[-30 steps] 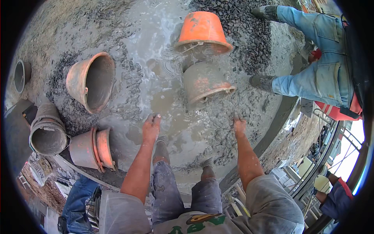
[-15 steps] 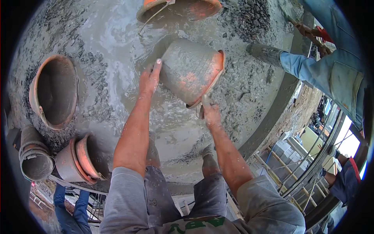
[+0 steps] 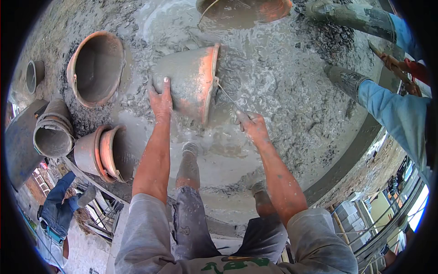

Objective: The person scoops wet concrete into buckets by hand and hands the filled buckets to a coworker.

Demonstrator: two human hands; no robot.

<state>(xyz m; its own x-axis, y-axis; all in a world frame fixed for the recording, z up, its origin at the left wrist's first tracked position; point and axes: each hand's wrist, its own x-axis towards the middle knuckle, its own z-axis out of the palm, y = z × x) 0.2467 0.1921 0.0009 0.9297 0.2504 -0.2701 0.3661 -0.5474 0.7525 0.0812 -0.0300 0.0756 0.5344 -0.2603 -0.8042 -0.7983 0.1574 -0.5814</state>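
An orange bucket (image 3: 187, 82), smeared with grey cement, lies tilted on its side above the wet mix, its mouth to the right. My left hand (image 3: 160, 98) grips it near the base, the thumb against the wall and some fingers hidden. In my right hand (image 3: 253, 125), closed fingers hold the bucket's thin wire handle (image 3: 228, 97), pulled out from the rim. Wet grey concrete (image 3: 273, 86) spreads beneath and around the bucket.
Another bucket (image 3: 244, 11) sits at the top. To the left are a large open bucket (image 3: 121, 68), stacked buckets (image 3: 54, 132) and two nested orange buckets (image 3: 93, 157). A person's boots (image 3: 344, 82) and a long wooden handle (image 3: 392, 64) are on the right. Gravel (image 3: 331, 39) lies near them.
The bucket has moved left and its mouth now faces more squarely right. My right hand has drawn away from the rim, with the handle stretched between. The view has shifted.
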